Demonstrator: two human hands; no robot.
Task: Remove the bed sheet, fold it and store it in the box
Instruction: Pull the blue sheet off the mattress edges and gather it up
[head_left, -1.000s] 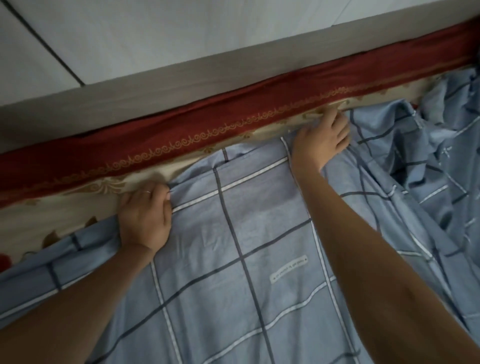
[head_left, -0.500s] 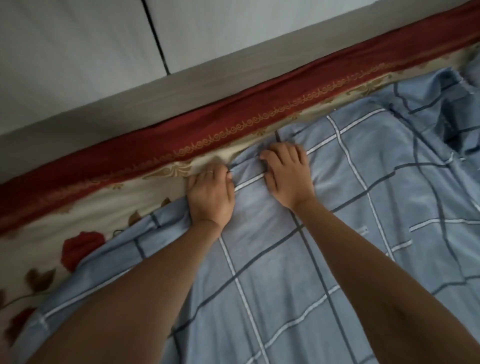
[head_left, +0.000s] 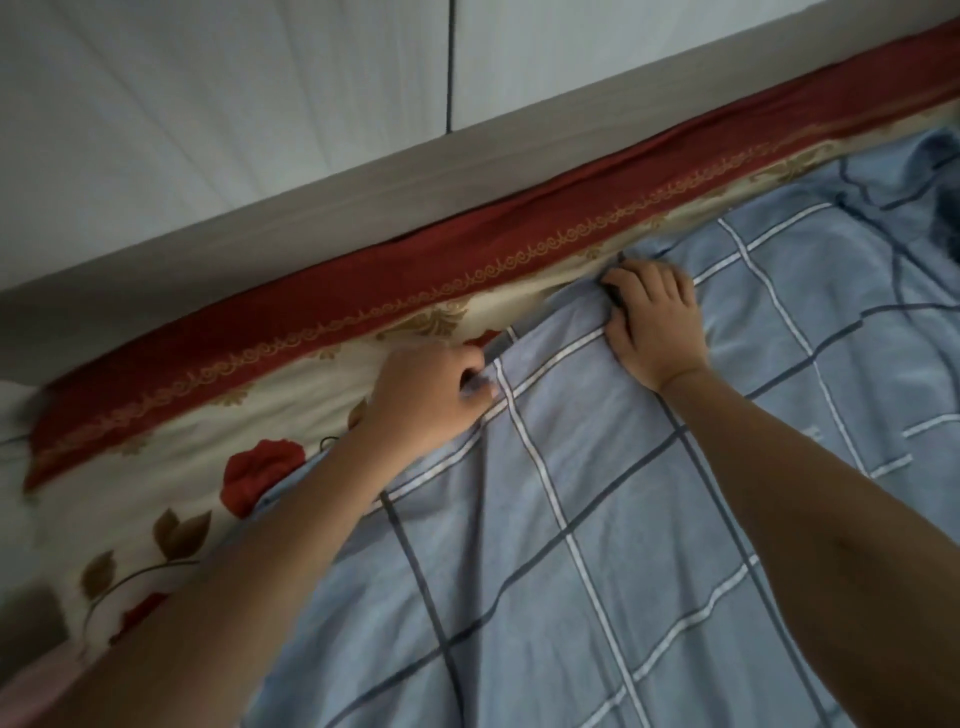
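Sheet: the blue checked bed sheet (head_left: 597, 493) covers the near and right part of the bed, and its far edge is bunched at both hands.
Left hand: the left hand (head_left: 431, 395) has curled fingers pinching the sheet's edge.
Right hand: the right hand (head_left: 657, 325), farther right, has fingers curled into a fold.
Edges: the flowered cover (head_left: 291, 400) lies bare to the left and far side, its red border against the grey bed frame (head_left: 260, 244).
Writing: a pale tag (head_left: 810, 431) on the sheet is too blurred to read.
Around: white wall panels (head_left: 208, 104) stand behind the frame.

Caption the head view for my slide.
The left hand and right hand grip the edge of the blue checked sheet over a rose-patterned cover.
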